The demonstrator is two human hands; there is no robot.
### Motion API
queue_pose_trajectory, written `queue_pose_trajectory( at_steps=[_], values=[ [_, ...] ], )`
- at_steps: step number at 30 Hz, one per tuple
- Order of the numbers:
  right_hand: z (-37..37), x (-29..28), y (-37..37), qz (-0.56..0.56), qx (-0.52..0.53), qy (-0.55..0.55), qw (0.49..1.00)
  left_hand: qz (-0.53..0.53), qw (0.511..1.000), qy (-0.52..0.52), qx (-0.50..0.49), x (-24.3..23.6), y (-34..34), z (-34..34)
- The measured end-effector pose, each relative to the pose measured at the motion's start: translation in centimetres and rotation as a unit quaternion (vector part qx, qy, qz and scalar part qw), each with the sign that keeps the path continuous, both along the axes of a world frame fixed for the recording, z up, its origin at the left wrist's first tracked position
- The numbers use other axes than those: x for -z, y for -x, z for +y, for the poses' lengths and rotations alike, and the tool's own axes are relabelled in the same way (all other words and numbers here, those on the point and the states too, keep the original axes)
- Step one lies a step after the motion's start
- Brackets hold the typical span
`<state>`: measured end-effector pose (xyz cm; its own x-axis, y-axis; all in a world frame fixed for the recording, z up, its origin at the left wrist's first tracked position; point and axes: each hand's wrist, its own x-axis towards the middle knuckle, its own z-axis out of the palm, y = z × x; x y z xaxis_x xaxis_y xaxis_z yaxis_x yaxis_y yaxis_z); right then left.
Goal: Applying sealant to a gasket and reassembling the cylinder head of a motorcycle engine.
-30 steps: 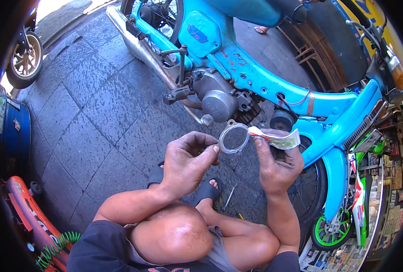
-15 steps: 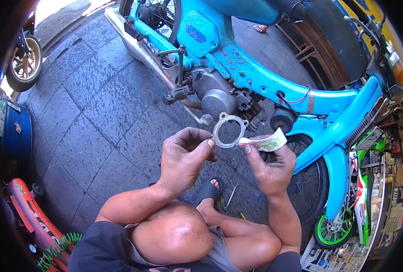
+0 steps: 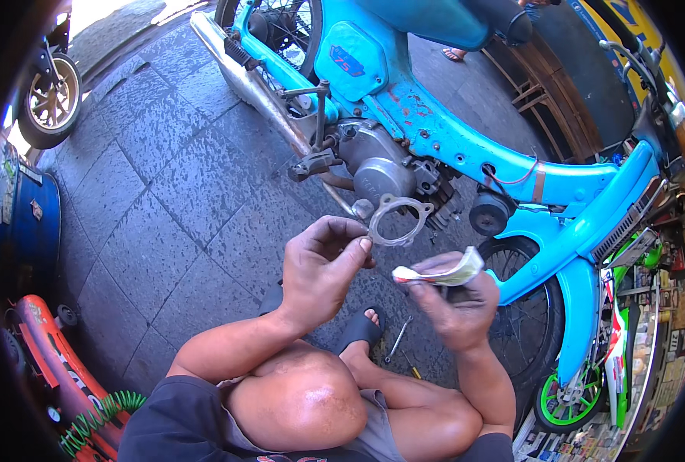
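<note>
My left hand (image 3: 321,266) pinches the left edge of a flat metal ring gasket (image 3: 392,242) with small eared lobes, between thumb and fingers. The gasket is held up in the air, tilted, in front of the engine. In my right hand (image 3: 463,306) is a flattened, curled squeeze tube (image 3: 452,276), white and greenish with a red mark near its narrow end. That end points left, a little below the gasket and apart from it. Beyond both hands stands a light blue motorbike (image 3: 481,150) with its grey engine (image 3: 379,175) exposed.
A wrench (image 3: 398,339) lies on the dark tiled floor (image 3: 165,223) beside my sandalled foot (image 3: 361,329). At left are a blue drum (image 3: 38,219) and a red tank (image 3: 61,358) with a green coiled hose (image 3: 103,412). A display case (image 3: 581,439) stands at right.
The tube's end has moved down and away from the gasket's edge as my right hand lowered and turned. The gasket has tilted in my left hand. My view has shifted slightly.
</note>
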<state>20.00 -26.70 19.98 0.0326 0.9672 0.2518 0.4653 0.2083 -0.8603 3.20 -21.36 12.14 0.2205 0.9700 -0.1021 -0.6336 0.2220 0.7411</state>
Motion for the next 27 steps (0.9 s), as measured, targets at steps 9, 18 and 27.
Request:
queue_pose_trajectory(
  at_steps=[9, 18, 27],
  values=[
    [-1.3, -2.1, -3.9, 0.285, 0.037, -0.036, 0.957, 0.282, 0.666, -0.659, -0.206, 2.6, 2.9, 4.0],
    [-1.3, -2.7, -2.6, 0.178, 0.084, 0.009, 0.980, 0.262, 0.624, -0.714, -0.181, 1.9, 2.1, 4.6],
    [-0.2, -2.1, -1.5, -0.085, 0.004, -0.007, 0.996, 0.250, 0.626, -0.730, -0.109, 1.8, 0.9, 4.1]
  ],
)
